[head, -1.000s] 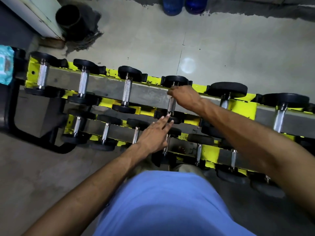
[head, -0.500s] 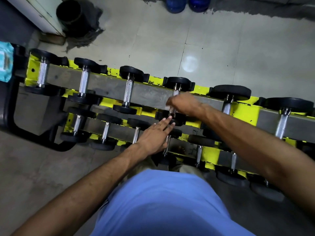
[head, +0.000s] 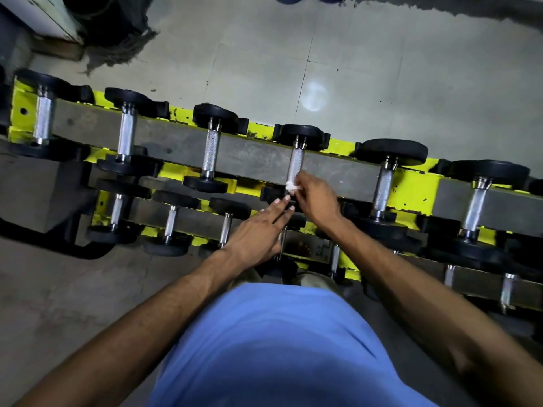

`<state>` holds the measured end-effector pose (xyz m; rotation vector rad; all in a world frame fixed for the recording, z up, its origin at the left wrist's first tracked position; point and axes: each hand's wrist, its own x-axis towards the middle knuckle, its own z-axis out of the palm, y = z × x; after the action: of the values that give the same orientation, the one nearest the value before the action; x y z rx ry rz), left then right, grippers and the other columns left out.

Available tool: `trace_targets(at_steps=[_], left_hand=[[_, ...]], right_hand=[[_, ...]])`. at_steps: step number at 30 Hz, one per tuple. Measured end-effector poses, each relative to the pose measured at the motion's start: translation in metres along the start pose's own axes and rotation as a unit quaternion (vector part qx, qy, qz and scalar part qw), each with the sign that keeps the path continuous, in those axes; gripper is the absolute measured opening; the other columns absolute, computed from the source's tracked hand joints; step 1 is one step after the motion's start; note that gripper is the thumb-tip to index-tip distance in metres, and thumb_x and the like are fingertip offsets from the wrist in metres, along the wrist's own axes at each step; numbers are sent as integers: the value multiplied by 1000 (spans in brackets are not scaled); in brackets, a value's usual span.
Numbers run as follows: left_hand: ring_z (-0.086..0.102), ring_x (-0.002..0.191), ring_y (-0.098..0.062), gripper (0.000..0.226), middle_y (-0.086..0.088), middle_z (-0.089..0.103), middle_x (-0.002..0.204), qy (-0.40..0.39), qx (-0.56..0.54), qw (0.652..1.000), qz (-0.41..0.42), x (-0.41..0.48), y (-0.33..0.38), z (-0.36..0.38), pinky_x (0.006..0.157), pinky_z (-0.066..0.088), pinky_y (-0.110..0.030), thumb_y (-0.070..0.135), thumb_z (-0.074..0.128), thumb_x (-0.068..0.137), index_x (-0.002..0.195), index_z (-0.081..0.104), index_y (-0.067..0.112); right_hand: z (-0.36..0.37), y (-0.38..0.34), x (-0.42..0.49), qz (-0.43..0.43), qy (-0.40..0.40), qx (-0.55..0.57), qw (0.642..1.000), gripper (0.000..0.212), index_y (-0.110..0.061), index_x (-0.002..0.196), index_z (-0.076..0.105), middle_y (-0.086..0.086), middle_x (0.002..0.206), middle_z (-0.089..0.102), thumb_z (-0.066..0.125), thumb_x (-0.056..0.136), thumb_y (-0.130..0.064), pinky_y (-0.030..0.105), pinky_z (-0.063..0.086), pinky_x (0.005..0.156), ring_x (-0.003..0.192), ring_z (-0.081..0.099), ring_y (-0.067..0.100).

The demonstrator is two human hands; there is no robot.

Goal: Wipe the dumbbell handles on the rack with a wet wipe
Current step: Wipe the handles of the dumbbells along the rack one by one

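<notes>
A yellow and grey dumbbell rack (head: 411,183) runs across the view with two rows of black dumbbells with knurled steel handles. My right hand (head: 316,198) pinches a small white wet wipe (head: 292,185) against the near end of the fourth top-row handle (head: 295,165). My left hand (head: 258,233) lies flat with straight fingers, its fingertips on the black weight head just below that handle. Most of the wipe is hidden inside my right fingers.
Other top-row handles stand left (head: 212,152) and right (head: 382,186) of the one under my hand. A lower row of smaller dumbbells (head: 170,221) sits nearer me. Grey tiled floor (head: 367,69) lies beyond the rack, a dark round bin (head: 97,16) at far left.
My right hand has slid down the handle from its far end to its near end, and the white wipe now shows. The left hand has stayed in place. The camera has shifted.
</notes>
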<state>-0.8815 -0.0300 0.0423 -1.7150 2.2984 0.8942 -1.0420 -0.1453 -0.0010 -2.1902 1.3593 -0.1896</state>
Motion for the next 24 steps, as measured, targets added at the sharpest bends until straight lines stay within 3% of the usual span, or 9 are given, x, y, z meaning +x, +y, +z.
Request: trace_targets(at_steps=[2,5,9,12,14,17,20,22,24], left_hand=[[6,162,-22,88,-7,-7,176,1,-4,1000,8,1,-3,1,130,20,-40,22,62,97,168,11,14],[9,162,-22,86,-6,-6,176,-5,-7,1000,20,-1,-8,-1,130,19,-38,21,61,97,168,12,14],[12,162,-22,84,-6,-2,176,-4,-12,999,43,1,-15,-7,130,22,-36,20,60,96,168,17,13],[12,161,-21,85,-5,-3,176,-15,-11,999,50,1,-18,-9,130,21,-35,20,60,96,168,15,14],[11,161,-21,86,-4,-5,176,-25,-13,998,57,3,-20,-10,129,23,-37,20,60,96,168,13,15],[12,161,-22,86,-4,-6,176,-32,-9,997,67,4,-25,-10,129,25,-39,21,60,97,168,12,14],[14,161,-22,88,-4,-5,176,-45,-3,996,75,3,-33,-10,128,28,-43,21,62,95,168,13,14],[16,161,-22,89,-5,-3,176,-49,3,995,88,7,-38,-10,126,31,-45,20,63,93,168,15,13],[19,160,-23,89,-6,0,176,-50,5,994,101,11,-40,-12,125,33,-47,19,62,90,167,17,12]], right_hand=[[10,6,-4,96,17,47,994,10,-16,99,56,10,85,68,60,93,-22,36,49,60,75,64,32],[18,5,7,204,-20,112,972,6,-12,97,64,12,91,72,64,92,-16,39,54,71,83,67,31],[23,7,39,342,19,302,890,12,-17,90,70,7,92,74,63,91,-8,35,56,76,82,68,21],[26,8,48,372,42,365,852,21,-15,98,73,5,94,74,59,90,-1,29,57,71,77,68,18],[11,0,63,394,55,463,792,26,-15,85,67,3,73,63,53,94,4,26,48,55,55,54,13],[-9,-3,94,432,103,543,713,33,-19,73,52,0,60,47,44,93,6,25,41,54,50,41,12],[-3,-12,89,426,124,580,683,29,-19,74,54,1,68,58,52,95,1,26,47,60,59,53,14],[8,-15,83,421,192,586,665,24,-19,78,60,2,80,66,61,94,-2,29,50,69,70,59,15],[16,-17,83,411,276,534,685,18,-18,77,66,-1,76,67,70,89,-5,30,49,70,68,59,14]])
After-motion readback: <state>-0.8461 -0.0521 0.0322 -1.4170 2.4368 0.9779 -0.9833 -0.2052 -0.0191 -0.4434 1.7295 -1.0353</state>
